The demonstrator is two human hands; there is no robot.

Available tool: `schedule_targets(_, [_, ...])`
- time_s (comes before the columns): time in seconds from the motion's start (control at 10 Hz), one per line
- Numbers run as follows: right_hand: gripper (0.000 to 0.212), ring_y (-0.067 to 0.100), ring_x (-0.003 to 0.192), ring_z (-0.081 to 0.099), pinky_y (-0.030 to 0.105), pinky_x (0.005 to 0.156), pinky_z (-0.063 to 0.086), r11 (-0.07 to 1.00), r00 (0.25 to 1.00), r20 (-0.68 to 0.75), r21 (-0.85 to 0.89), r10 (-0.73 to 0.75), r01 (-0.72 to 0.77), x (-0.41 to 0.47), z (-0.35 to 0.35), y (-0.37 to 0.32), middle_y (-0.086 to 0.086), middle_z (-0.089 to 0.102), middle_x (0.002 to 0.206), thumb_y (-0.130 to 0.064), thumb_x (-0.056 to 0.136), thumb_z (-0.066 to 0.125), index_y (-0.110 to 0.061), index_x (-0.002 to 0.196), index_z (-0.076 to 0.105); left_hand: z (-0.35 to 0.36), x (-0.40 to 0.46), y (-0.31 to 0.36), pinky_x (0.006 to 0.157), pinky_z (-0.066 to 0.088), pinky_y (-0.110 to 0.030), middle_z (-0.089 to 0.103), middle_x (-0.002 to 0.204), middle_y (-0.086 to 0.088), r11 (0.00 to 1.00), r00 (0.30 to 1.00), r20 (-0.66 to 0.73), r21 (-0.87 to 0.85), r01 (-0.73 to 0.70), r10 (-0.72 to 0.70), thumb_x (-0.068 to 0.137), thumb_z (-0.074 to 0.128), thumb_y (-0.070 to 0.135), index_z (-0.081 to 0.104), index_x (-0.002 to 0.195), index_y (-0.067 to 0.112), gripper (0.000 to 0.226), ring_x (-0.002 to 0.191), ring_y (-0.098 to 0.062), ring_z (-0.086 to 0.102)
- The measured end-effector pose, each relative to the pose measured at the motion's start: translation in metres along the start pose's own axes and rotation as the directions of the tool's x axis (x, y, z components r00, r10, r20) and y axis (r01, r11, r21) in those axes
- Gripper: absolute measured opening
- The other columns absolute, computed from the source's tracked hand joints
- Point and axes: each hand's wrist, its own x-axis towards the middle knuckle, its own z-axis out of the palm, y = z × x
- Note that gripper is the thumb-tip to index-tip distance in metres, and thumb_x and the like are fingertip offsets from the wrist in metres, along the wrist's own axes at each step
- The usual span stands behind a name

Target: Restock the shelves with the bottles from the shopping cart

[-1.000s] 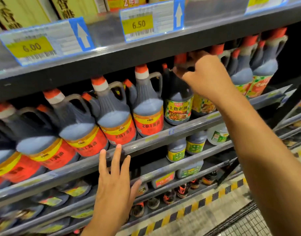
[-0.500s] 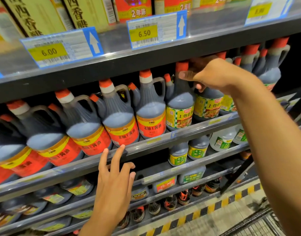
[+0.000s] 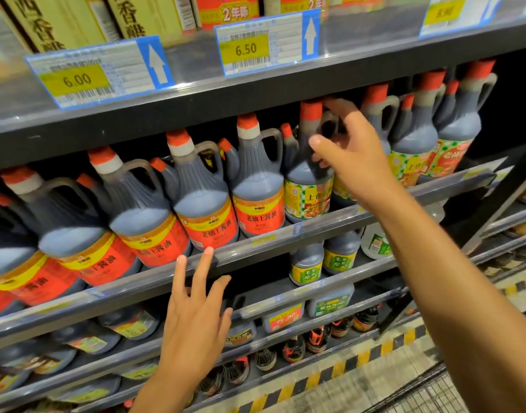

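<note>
Bottle (image 3: 308, 174) stands on shelf (image 3: 285, 234), right hand (image 3: 354, 162) loose around its handle; left hand (image 3: 196, 317) spread, empty. Cart contents unseen.

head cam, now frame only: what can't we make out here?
- Right hand grip: the hand's back covers the handle of the green-label bottle, so contact cannot be told.
- Bottles behind the right hand: labels mostly covered by hand and forearm.
- Shopping cart: cut by the bottom edge; only wire mesh shows, contents unseen.
- Right-most price tag: blurred, digits uncertain.
- Lowest shelf bottles: small, blurred, labels unreadable.
</note>
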Motion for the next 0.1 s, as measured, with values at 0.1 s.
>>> schedule_targets(0.1, [0.053, 0.011, 0.107, 0.063, 0.024, 0.091, 0.051, 0.986, 0.988, -0.004, -0.072, -0.154, 0.153, -0.0431, 0.0177, 0.0084, 0.005, 0.035, 0.152, -0.009, 0.096, 0.058, -0.020, 0.145, 0.041, -0.0017, -0.0018, -0.0031, 0.094, 0.051, -0.057, 0.006, 0.169, -0.002, 0.999, 0.998, -0.049, -0.033, -0.044, 0.042, 0.085, 0.076, 0.028, 0.061, 0.136, 0.018, 0.054, 0.155, -0.038, -0.002])
